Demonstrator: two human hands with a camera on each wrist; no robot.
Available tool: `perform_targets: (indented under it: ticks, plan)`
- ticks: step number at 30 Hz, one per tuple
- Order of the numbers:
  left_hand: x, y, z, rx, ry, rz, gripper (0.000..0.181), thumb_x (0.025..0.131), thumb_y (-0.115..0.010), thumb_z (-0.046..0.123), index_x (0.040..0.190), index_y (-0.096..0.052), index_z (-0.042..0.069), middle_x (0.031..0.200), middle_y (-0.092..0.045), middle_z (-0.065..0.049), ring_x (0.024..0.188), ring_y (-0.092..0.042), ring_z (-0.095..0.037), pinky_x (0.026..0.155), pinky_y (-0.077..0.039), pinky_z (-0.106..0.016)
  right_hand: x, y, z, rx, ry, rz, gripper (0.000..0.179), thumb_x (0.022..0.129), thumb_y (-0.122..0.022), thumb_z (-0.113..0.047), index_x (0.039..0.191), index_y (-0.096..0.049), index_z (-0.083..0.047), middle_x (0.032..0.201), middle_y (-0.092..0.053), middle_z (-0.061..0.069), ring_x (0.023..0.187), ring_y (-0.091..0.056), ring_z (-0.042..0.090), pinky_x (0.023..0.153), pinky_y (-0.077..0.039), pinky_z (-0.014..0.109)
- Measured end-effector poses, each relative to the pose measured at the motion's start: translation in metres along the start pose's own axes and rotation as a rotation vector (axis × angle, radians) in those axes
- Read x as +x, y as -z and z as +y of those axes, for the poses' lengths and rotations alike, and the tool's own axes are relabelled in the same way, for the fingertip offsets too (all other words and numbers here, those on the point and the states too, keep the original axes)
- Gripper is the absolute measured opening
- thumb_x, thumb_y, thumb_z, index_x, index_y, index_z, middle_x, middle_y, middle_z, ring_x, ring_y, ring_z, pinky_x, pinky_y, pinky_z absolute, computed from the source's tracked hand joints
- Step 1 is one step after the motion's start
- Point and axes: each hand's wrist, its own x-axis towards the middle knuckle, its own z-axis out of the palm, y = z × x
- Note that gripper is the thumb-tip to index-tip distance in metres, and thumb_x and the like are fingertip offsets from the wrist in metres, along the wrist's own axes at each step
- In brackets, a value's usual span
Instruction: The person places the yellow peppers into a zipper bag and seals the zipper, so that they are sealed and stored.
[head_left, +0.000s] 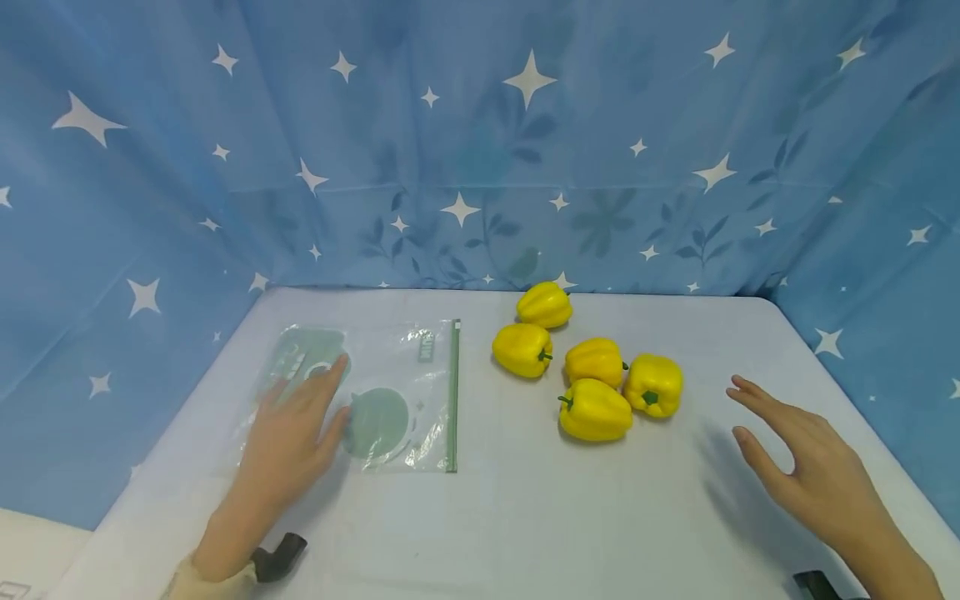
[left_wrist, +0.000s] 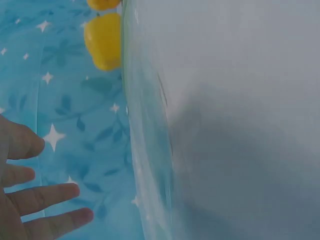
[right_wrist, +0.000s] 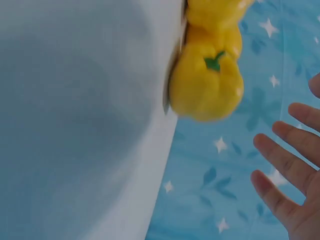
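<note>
A clear zip bag (head_left: 435,400) with green printed patches and a green zip strip lies flat on the left of the table. Over its left part is my left hand (head_left: 288,442), fingers spread; whether it touches the plastic I cannot tell. Several yellow bell peppers (head_left: 596,410) with green stems sit grouped right of the bag. Nearest to my right hand (head_left: 813,467) is the rightmost pepper (head_left: 654,385), some way to its left. The right hand hovers with its fingers extended and holds nothing. In the right wrist view, that pepper (right_wrist: 207,87) shows its green stem.
A white table (head_left: 480,533) carries everything. Blue curtains (head_left: 480,150) with white stars hang behind it and along both sides. Dark wrist-mounted pieces (head_left: 279,557) show at both wrists.
</note>
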Motion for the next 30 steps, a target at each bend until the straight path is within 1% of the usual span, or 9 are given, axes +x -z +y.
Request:
perform_targets:
  ticks: [5, 9, 11, 14, 17, 22, 27, 28, 30]
  plan:
    - [0.007, -0.010, 0.021, -0.117, 0.018, -0.025, 0.064, 0.097, -0.069, 0.017, 0.156, -0.046, 0.007, 0.132, -0.073, -0.013, 0.114, -0.072, -0.039, 0.104, -0.053, -0.060, 0.010, -0.010, -0.022, 0.039, 0.062, -0.056, 0.062, 0.095, -0.077, -0.019, 0.151, -0.055, -0.027, 0.152, -0.061, 0.004, 0.123, -0.060, 0.037, 0.091, -0.051, 0.062]
    - [0.009, -0.017, 0.037, -0.204, 0.094, -0.129, 0.063, 0.099, -0.069, 0.021, 0.157, -0.046, 0.011, 0.136, -0.071, -0.010, 0.121, -0.068, -0.038, 0.101, -0.057, -0.057, 0.018, -0.019, -0.037, 0.046, 0.136, -0.077, 0.062, 0.092, -0.080, -0.016, 0.149, -0.058, -0.027, 0.149, -0.063, -0.001, 0.127, -0.061, 0.030, 0.094, -0.053, 0.056]
    - [0.009, -0.020, 0.044, -0.233, 0.141, -0.178, 0.062, 0.100, -0.069, 0.023, 0.157, -0.046, 0.013, 0.139, -0.069, -0.008, 0.126, -0.065, -0.037, 0.102, -0.056, -0.057, 0.021, -0.022, -0.042, 0.052, 0.166, -0.078, 0.061, 0.090, -0.081, -0.014, 0.146, -0.060, -0.027, 0.148, -0.063, -0.003, 0.127, -0.061, 0.028, 0.103, -0.053, 0.045]
    - [0.010, -0.023, 0.055, -0.279, 0.176, -0.217, 0.060, 0.099, -0.070, 0.021, 0.155, -0.048, 0.013, 0.141, -0.067, -0.008, 0.128, -0.064, -0.035, 0.104, -0.056, -0.056, 0.026, -0.028, -0.046, 0.076, 0.208, -0.076, 0.061, 0.088, -0.082, -0.010, 0.144, -0.062, -0.025, 0.148, -0.063, -0.006, 0.129, -0.061, 0.025, 0.118, -0.038, 0.014]
    - [0.012, -0.030, 0.064, -0.327, 0.180, -0.236, 0.058, 0.098, -0.072, 0.019, 0.151, -0.052, 0.010, 0.141, -0.066, -0.009, 0.126, -0.064, -0.033, 0.104, -0.055, -0.054, 0.029, -0.034, -0.048, 0.107, 0.238, -0.093, 0.058, 0.090, -0.080, -0.010, 0.144, -0.062, -0.023, 0.148, -0.063, -0.005, 0.131, -0.060, 0.023, 0.114, -0.012, -0.005]
    - [0.018, -0.046, 0.076, -0.364, 0.190, -0.231, 0.050, 0.097, -0.073, 0.018, 0.144, -0.058, 0.008, 0.135, -0.068, -0.011, 0.120, -0.065, -0.032, 0.098, -0.056, -0.051, 0.034, -0.040, -0.051, 0.109, 0.264, -0.130, 0.057, 0.094, -0.078, -0.014, 0.147, -0.059, -0.022, 0.150, -0.061, -0.003, 0.135, -0.058, 0.022, 0.116, -0.010, -0.004]
    - [0.028, -0.061, 0.086, -0.246, 0.222, -0.203, 0.044, 0.097, -0.072, 0.024, 0.136, -0.063, 0.006, 0.119, -0.071, -0.011, 0.110, -0.066, -0.033, 0.088, -0.057, -0.048, 0.039, -0.042, -0.054, 0.089, 0.309, -0.121, 0.061, 0.091, -0.080, -0.013, 0.148, -0.058, -0.017, 0.151, -0.060, 0.001, 0.136, -0.058, 0.025, 0.119, -0.009, -0.002]
    - [0.030, -0.063, 0.087, -0.218, 0.231, -0.208, 0.044, 0.097, -0.071, 0.025, 0.135, -0.063, 0.006, 0.117, -0.071, -0.011, 0.109, -0.066, -0.034, 0.086, -0.057, -0.048, 0.040, -0.042, -0.054, 0.077, 0.317, -0.122, 0.062, 0.091, -0.080, -0.014, 0.148, -0.057, -0.017, 0.152, -0.060, 0.002, 0.136, -0.058, 0.025, 0.121, -0.013, 0.000]
    - [0.033, -0.065, 0.090, -0.181, 0.248, -0.228, 0.046, 0.097, -0.071, 0.028, 0.136, -0.063, 0.006, 0.118, -0.069, -0.012, 0.108, -0.064, -0.034, 0.085, -0.058, -0.048, 0.041, -0.042, -0.055, 0.057, 0.329, -0.134, 0.063, 0.091, -0.080, -0.015, 0.149, -0.056, -0.016, 0.153, -0.059, 0.003, 0.136, -0.057, 0.026, 0.124, -0.032, 0.014]
